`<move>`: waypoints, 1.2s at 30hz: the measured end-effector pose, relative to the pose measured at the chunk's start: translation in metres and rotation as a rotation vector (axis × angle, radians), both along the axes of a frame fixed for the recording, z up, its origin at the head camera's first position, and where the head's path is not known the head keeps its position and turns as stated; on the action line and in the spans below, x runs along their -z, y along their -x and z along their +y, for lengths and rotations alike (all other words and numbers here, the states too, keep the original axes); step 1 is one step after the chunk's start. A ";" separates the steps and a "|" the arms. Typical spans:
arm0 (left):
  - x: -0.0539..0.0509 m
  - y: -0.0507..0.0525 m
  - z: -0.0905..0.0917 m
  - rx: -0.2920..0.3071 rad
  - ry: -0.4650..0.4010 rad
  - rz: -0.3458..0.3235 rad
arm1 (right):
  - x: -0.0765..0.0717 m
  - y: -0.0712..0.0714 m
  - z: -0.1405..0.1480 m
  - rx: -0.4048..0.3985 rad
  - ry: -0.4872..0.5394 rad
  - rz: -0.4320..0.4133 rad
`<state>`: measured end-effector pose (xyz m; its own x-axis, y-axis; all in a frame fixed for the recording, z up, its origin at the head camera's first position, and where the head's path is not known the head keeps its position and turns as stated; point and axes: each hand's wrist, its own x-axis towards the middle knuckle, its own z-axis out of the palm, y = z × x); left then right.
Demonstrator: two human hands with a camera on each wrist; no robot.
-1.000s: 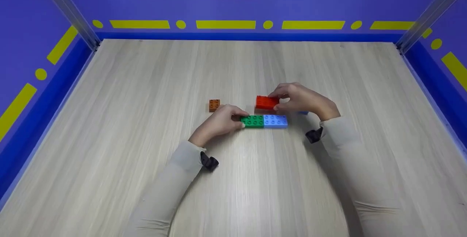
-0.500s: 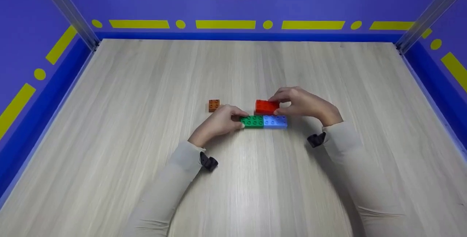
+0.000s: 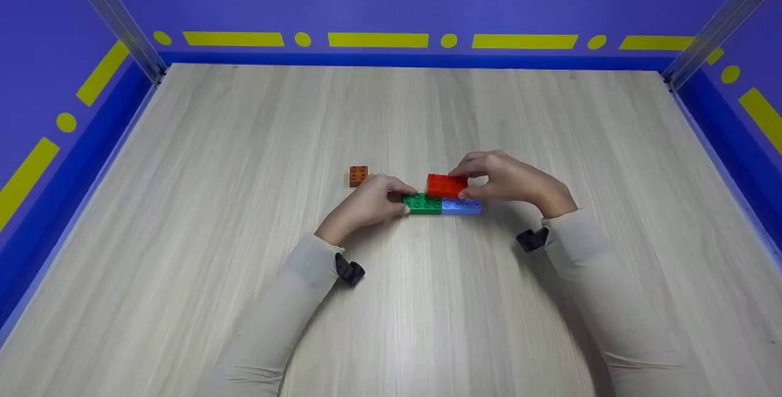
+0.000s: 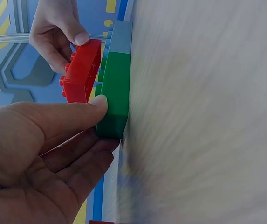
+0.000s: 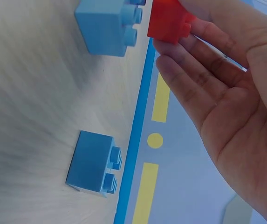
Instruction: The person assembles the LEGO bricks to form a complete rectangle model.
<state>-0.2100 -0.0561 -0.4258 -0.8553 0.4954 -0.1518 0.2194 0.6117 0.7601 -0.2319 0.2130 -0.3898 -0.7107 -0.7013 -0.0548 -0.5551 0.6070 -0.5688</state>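
Red brick (image 3: pixel 446 186), right hand (image 3: pixel 516 184) pinching it, hangs lengthwise above where green brick (image 3: pixel 423 209), left hand (image 3: pixel 369 204) pinching it, meets pale-blue brick (image 3: pixel 462 209).

Red brick (image 5: pixel 167 21) cropped in right wrist view, tabletop (image 4: pixel 208 116) blurred in left

The left sleeve (image 3: pixel 269 317) and right sleeve (image 3: pixel 611 299) match: long, plain, pale beige-grey cloth. Both fit fairly close, with fine creases across the forearm, and each ends in a snug cuff (image 3: pixel 319 251). A small black gadget sits at each cuff's inner side — the left camera (image 3: pixel 350 270) and right camera (image 3: pixel 533 240), stubby and matte. The left hand (image 3: pixel 368 204) and right hand (image 3: pixel 513 180) are bare — thumbnails (image 4: pixel 81 38) short.
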 end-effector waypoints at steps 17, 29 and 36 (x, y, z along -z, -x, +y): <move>0.002 0.000 -0.001 0.002 0.002 -0.016 | 0.003 -0.008 -0.003 -0.035 -0.003 0.026; 0.000 0.000 0.000 0.001 0.003 -0.017 | 0.004 -0.010 -0.005 -0.042 0.004 0.020; -0.001 -0.001 -0.001 0.007 0.004 -0.011 | 0.005 -0.010 -0.005 -0.043 -0.006 0.023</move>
<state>-0.2095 -0.0568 -0.4250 -0.8502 0.5006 -0.1629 0.2154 0.6132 0.7600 -0.2214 0.2077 -0.3943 -0.6807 -0.7313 -0.0437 -0.5937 0.5856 -0.5519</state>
